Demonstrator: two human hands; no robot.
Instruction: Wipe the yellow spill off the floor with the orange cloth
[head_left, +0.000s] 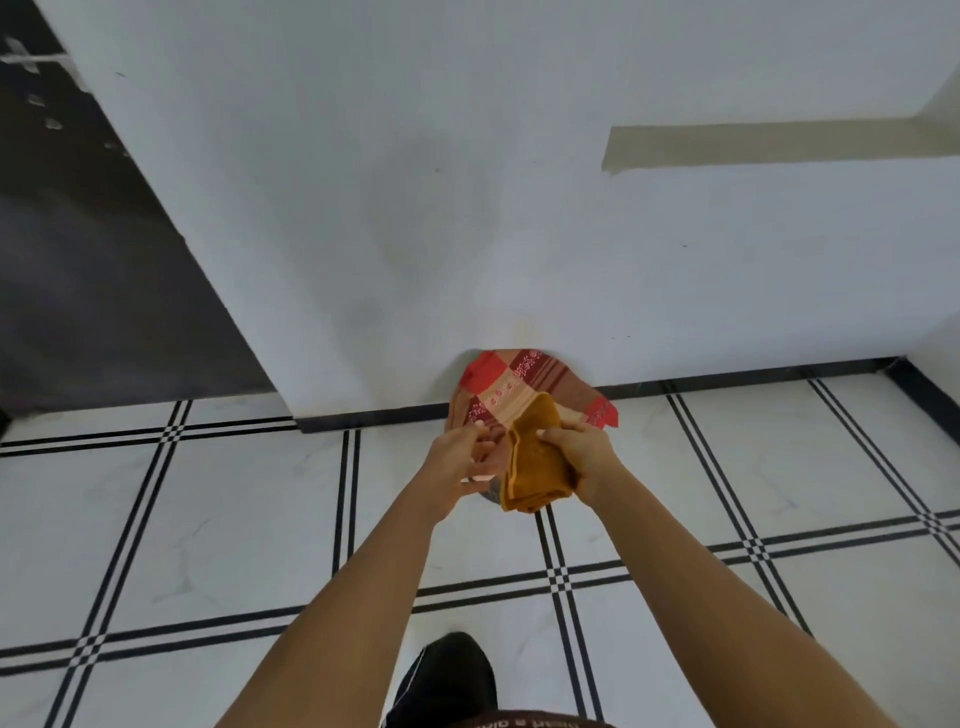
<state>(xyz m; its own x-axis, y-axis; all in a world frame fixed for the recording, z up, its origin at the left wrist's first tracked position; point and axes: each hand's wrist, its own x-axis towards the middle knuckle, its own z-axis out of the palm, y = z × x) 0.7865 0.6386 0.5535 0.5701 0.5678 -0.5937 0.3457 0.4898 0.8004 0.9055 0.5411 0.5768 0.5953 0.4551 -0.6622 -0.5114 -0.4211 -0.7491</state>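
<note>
My right hand (581, 454) grips a folded orange-mustard cloth (537, 467), which hangs down from it in front of me. My left hand (462, 457) is just left of it, fingers pinching the lower edge of a red and brown checked cloth (524, 384) that is spread behind the orange one. Both hands are held up above the floor, near the base of the wall. No yellow spill shows on the visible floor tiles; a faint yellowish stain (522, 330) marks the wall just above the checked cloth.
White floor tiles (234, 509) with black double lines stretch all around. A white wall (467, 208) with a black skirting (727, 382) stands ahead, a dark opening (88, 270) at left. My dark foot (449, 675) is below.
</note>
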